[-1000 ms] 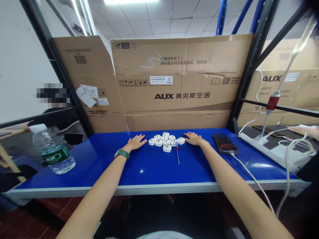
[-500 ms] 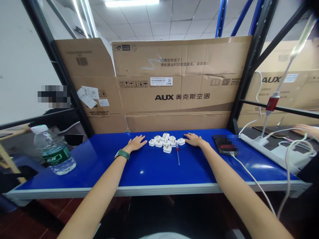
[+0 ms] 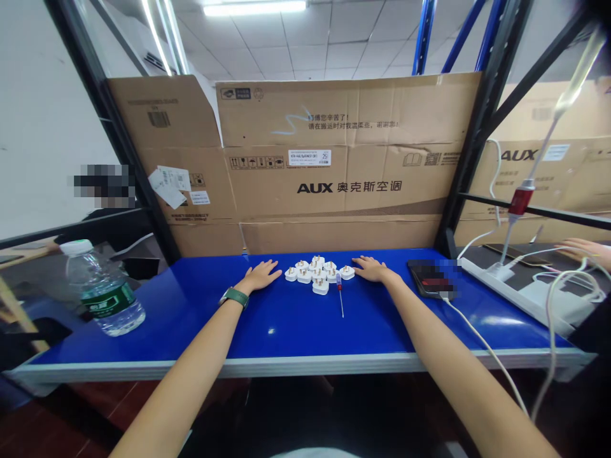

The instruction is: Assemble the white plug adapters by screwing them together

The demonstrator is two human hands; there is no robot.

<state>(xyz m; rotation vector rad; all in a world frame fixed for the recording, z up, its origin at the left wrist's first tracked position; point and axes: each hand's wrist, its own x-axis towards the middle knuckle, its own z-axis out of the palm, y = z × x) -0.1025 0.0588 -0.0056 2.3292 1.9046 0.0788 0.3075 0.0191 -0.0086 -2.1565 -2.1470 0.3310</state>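
Several white plugs point(image 3: 320, 287) with metal pins facing up are grouped on the blue tabletop point(image 3: 296, 331). A screwdriver point(image 3: 340, 286) with a red and clear handle lies at their right front, its shaft pointing toward me. To the left of the plugs, my left hand point(image 3: 261, 275) rests flat with its fingers spread, a green-strapped watch point(image 3: 235, 296) on the wrist. My right hand point(image 3: 371, 269) lies flat on the other side, fingers apart, its tips close to the rightmost plug. Neither hand holds anything.
A water bottle point(image 3: 105, 289) stands at the left. On the right lie a phone point(image 3: 429, 278) with a charging cable and a white power strip point(image 3: 510, 289). Cardboard point(image 3: 344, 222) walls off the back between dark metal posts. Another person's hand point(image 3: 585, 250) shows at far right; someone else sits at far left.
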